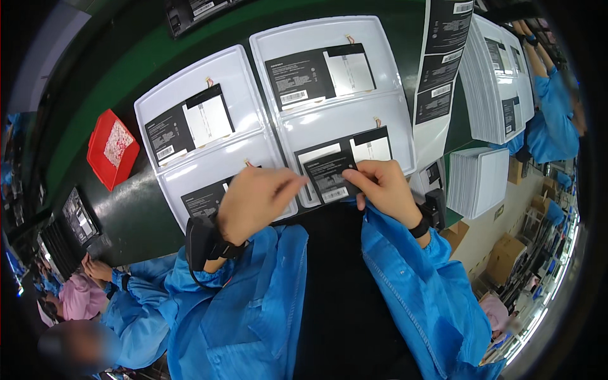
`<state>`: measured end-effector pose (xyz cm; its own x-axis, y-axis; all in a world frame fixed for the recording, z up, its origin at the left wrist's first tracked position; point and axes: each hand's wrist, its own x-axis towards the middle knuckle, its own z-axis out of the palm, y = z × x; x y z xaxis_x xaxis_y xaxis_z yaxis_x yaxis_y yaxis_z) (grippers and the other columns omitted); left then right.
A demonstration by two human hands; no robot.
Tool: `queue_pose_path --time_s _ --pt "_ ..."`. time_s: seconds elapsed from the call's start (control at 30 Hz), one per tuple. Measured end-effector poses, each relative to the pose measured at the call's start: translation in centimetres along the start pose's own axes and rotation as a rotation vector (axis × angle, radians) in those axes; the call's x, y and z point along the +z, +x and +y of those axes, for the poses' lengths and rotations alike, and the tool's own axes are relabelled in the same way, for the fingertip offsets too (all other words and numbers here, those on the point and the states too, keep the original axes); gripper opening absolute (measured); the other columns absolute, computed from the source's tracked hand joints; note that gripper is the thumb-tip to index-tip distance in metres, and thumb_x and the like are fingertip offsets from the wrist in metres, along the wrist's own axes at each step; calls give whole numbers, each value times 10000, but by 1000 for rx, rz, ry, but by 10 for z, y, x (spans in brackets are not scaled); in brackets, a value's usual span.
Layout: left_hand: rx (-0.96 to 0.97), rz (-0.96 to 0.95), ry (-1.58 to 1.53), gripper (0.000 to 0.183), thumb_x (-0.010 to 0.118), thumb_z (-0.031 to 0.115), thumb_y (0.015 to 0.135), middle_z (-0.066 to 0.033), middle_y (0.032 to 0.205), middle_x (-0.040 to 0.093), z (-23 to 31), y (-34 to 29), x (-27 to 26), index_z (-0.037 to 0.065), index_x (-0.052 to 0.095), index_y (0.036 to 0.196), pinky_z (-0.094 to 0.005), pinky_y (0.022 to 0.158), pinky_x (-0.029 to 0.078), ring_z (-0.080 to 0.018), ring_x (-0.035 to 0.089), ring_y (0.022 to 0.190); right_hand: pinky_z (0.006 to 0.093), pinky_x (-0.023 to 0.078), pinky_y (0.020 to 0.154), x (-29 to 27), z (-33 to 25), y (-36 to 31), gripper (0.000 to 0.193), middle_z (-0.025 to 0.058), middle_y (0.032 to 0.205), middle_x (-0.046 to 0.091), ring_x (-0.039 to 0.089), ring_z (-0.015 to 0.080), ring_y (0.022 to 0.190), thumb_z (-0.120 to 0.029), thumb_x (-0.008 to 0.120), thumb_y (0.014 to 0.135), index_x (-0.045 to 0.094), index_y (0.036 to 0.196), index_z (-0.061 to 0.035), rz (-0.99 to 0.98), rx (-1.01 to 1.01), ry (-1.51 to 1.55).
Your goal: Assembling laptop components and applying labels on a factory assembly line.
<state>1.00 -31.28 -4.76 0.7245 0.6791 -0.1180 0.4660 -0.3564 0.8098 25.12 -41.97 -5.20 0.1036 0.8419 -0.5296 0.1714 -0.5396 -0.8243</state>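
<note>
Here the right hand (385,190) has a thin black rectangular label with pale print and a barcode (326,179) pinched by its right edge, between thumb and fingers. The left hand (256,199) hovers at the label's left edge, thumb and fingers drawn close together; whether they grip it can't be told. Just beyond the hands, partly covered by that label, lies a flat black-and-silver battery pack (370,149) in a glossy white plastic tray (342,114). And look at the slant: label and pack don't line up, so a one-sided hold could well set it down crooked. Should the free side sag, creases or trapped air look likely. Above the right hand, a short coloured wire lead (378,121) might snag on a finger. The bulky black wrist device (201,246) could nudge the neighbouring black pack (201,200) beside the left hand.
</note>
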Motion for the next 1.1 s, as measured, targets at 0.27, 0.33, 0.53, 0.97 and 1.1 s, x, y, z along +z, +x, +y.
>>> queue_pose_path --time_s 0.27,0.33,0.53,0.97,1.1 --pt "216 224 235 176 758 76 848 -105 939 712 -20 -15 -7 12 712 1006 -387 748 560 -307 682 900 235 406 442 16 16 5 331 24 563 562 625 105 476 -177 672 996 610 741 26 78 39 121" --pt "248 221 252 197 762 72 840 -103 973 708 -24 -16 -2 10 709 1019 -388 784 557 -311 676 941 233 407 443 16 12 6 330 24 563 564 625 104 477 -178 673 996 613 743 25 79 43 122" --pt "312 199 298 257 761 37 816 -102 1072 696 -22 -14 5 12 710 1067 -406 886 544 -315 655 1058 231 415 442 21 10 7 328 35 565 572 625 101 478 -181 673 997 619 750 28 74 56 111" --pt "262 95 544 391 642 -1 834 -102 1285 587 -14 -16 28 120 720 1197 -510 978 512 -316 566 1236 236 430 438 22 10 6 324 54 567 609 635 108 476 -189 683 990 631 761 33 93 52 22" --pt "240 85 571 385 636 -3 840 -117 1260 579 -8 -14 29 119 717 1197 -527 993 509 -327 566 1228 232 440 443 10 -14 -4 260 68 595 639 648 112 488 -190 684 986 712 890 50 8 146 -4"
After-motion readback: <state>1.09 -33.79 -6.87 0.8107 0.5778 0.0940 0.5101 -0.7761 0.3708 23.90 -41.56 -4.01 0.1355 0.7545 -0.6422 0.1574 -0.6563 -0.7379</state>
